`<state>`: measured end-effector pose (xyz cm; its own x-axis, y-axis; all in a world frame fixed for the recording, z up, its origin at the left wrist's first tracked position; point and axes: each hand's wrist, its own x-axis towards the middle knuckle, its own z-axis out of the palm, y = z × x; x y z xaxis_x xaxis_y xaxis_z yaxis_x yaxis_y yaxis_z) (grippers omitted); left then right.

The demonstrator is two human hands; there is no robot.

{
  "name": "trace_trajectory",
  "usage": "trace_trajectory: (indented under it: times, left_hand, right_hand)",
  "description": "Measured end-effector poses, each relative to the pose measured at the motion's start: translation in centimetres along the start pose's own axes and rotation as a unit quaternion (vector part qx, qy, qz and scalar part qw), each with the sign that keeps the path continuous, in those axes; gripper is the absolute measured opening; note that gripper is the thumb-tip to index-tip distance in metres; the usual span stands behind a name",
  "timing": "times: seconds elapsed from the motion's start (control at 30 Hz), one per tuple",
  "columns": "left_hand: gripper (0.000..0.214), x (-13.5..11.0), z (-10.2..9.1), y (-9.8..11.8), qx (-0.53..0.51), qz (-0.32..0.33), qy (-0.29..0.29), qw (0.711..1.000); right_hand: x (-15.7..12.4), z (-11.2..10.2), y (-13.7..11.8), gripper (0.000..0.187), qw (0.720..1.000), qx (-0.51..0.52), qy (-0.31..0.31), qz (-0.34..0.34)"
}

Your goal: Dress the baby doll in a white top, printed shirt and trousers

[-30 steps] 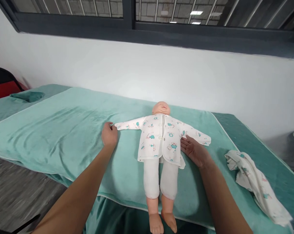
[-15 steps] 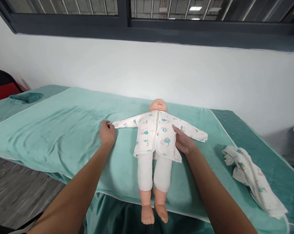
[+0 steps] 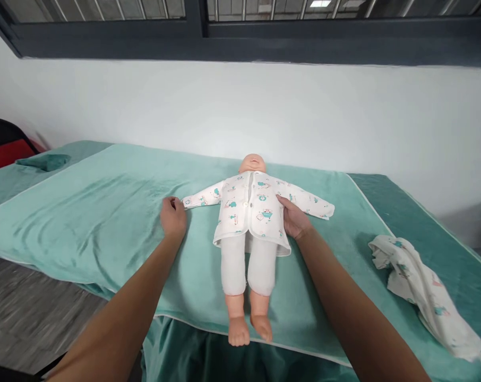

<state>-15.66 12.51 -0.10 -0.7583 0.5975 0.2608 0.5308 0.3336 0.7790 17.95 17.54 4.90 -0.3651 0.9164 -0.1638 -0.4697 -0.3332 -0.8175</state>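
A baby doll lies on its back on a teal towel, head toward the wall. It wears a white printed shirt with sleeves spread wide. My left hand is closed on the cuff of the sleeve that points left. Against the doll's side, under the other arm, rests my right hand, fingers laid on the shirt and partly curled.
A crumpled white printed garment lies on the darker green cover at the right. A folded teal cloth sits far left, near a red and black chair. The wall runs close behind the bed.
My right hand has moved from the towel beside the doll's hip up onto the shirt at its side. The left hand has stayed at the cuff.
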Motion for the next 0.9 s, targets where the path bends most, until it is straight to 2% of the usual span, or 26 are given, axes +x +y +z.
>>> trace_trajectory:
  times: [0.3,0.5,0.67,0.9]
  left_hand:
    - [0.03,-0.2,0.0,0.0,-0.039,0.004,-0.038,0.999]
    - [0.037,-0.1,0.1,0.0,-0.104,0.067,-0.09,0.988]
    - [0.034,0.7,0.6,0.0,-0.118,0.133,-0.087,0.98]
    - [0.033,2.2,2.0,0.6,-0.152,0.144,-0.08,0.975]
  right_hand:
    - [0.2,-0.4,0.4,0.022,0.999,-0.025,0.02,0.007]
    - [0.0,-0.5,0.5,0.023,0.999,-0.019,0.034,-0.013]
    - [0.0,-0.6,0.5,0.022,0.999,-0.008,0.03,-0.016]
    - [-0.3,-0.9,0.4,0.027,0.999,0.004,0.039,-0.003]
